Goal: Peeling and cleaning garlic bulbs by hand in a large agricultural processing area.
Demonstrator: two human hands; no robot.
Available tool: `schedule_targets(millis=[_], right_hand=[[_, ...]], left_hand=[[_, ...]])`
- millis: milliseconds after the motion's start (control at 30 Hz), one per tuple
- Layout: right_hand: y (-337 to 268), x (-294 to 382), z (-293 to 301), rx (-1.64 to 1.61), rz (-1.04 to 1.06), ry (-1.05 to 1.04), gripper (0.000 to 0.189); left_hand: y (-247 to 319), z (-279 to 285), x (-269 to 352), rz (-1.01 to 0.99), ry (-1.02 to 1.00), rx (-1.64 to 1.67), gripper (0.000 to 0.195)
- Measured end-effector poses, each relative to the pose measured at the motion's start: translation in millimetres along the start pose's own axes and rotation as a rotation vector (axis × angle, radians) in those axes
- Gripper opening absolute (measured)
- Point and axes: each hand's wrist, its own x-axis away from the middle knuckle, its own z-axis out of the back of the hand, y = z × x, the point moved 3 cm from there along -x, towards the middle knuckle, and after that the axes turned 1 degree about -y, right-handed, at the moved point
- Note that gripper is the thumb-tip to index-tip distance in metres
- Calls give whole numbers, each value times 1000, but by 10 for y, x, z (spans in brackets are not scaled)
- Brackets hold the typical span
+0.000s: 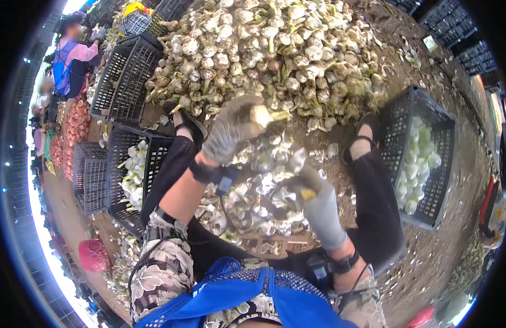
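Note:
In my gloved left hand I hold a garlic bulb, its cut green stalk pointing right. My right hand, also gloved, is lower down and curled around a small tool with a yellow handle; motion blur hides its shape. Just above those fingers is a pale, blurred piece, perhaps garlic skin. Loose garlic skins cover the ground between my legs. Beyond my hands rises a large heap of untrimmed garlic bulbs.
Black plastic crates holding cleaned garlic stand by my left leg and right leg. More crates stand at the upper left. A person works beyond them near red net sacks. A pink sack lies at the lower left.

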Motion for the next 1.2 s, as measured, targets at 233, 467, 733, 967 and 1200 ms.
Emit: schedule_targets(millis=[233, 467, 733, 967, 1200], right_hand=[[0, 90, 66, -604, 12, 11, 45], [-74, 109, 160, -335, 99, 115, 28], [-81, 138, 189, -413, 178, -24, 21], [-159, 121, 156, -294, 150, -39, 19], [-218, 138, 180, -120, 133, -57, 18]], left_hand=[[255, -909, 687, -437, -95, -534, 54], [312, -1138, 824, -627, -100, -807, 48], [361, -1084, 889, -464, -107, -606, 49], [274, -1009, 897, -364, -51, -320, 53], [169, -915, 871, -173, 29, 29, 57]])
